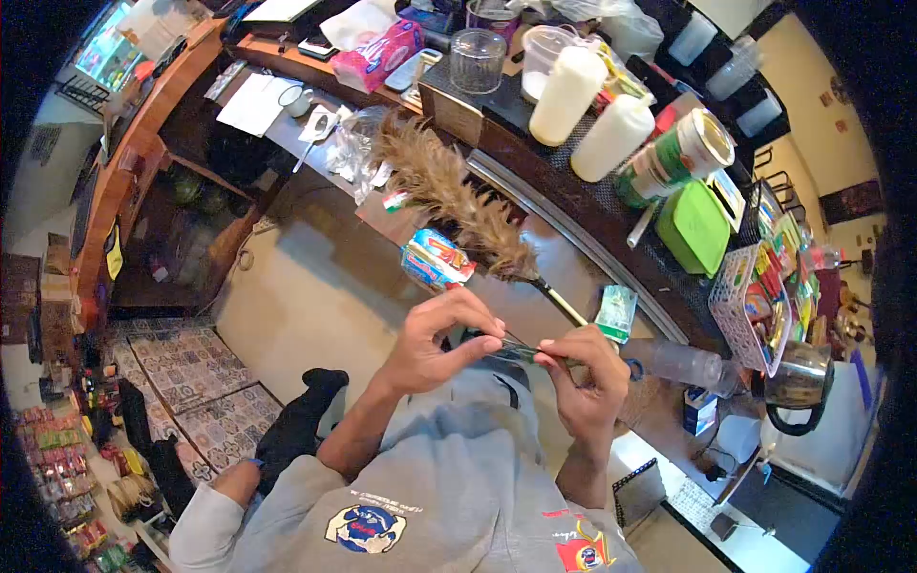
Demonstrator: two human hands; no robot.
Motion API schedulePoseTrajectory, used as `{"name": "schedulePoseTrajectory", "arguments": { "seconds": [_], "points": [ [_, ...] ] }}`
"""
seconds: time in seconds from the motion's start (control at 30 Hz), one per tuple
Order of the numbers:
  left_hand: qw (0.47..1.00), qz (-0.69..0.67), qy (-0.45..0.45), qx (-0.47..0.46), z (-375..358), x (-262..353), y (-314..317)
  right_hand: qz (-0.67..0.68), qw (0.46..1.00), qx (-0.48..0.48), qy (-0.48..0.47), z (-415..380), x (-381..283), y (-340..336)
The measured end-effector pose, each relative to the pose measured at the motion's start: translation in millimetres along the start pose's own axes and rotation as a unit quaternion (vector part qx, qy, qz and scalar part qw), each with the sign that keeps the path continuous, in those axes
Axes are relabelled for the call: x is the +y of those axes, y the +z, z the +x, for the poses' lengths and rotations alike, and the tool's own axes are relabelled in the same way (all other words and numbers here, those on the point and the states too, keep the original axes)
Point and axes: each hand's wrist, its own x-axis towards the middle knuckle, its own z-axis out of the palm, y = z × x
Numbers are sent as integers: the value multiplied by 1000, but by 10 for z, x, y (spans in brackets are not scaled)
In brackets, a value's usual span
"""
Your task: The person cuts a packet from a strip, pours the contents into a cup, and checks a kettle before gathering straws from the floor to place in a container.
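A: State the condition of each grip.

B: The left hand [430, 349] and the right hand [585, 382] are both pinched shut, thumb against fingertips, on a thin dark strip [511, 351] stretched between them. The strip sits in the air in front of the grey jacket [449, 487], above the near edge of the worktop [315, 286]. Its material cannot be determined.

A: Identify the failure modes.

B: In my judgement there are two. First, the strip is narrow and held only at its ends; uneven pull from either hand could slip it out of one pinch or snap it. Second, the feather duster [458, 196] lies just beyond the fingers with its handle [564, 304] pointing at the right hand. A wide movement of that hand could knock the handle and push the duster along the worktop.

A: List surrounding items and obstructions.

B: A colourful packet [435, 260] lies beside the duster's plume. A small green sachet [616, 312] lies near the raised ledge at the far edge. On that ledge stand two white bottles [587, 110], a clear jar [477, 59], a green lidded box [693, 227] and a white basket [755, 306] of packets. A metal kettle [800, 377] stands at the right end. The duster is the nearest obstruction.
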Motion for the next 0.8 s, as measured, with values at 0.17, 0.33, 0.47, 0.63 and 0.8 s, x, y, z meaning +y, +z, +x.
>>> {"name": "schedulePoseTrajectory", "arguments": {
  "seconds": [0.17,0.33,0.47,0.63,0.8],
  "points": [
    [996,70,-7,52,49,-63,-339,44,998,-41,13,215,155,277],
    [985,137,49,87,151,-126,-721,48,985,-161,24,583,243,555],
    [982,163,57,79,210,-224,-1125,-8,978,-210,6,856,238,935],
    [993,97,20,65,337,-342,-1848,-7,980,-201,2,1237,165,1593],
    [998,61,27,21,439,-649,-2944,-66,979,-191,21,1714,139,2480]
  ]
}}
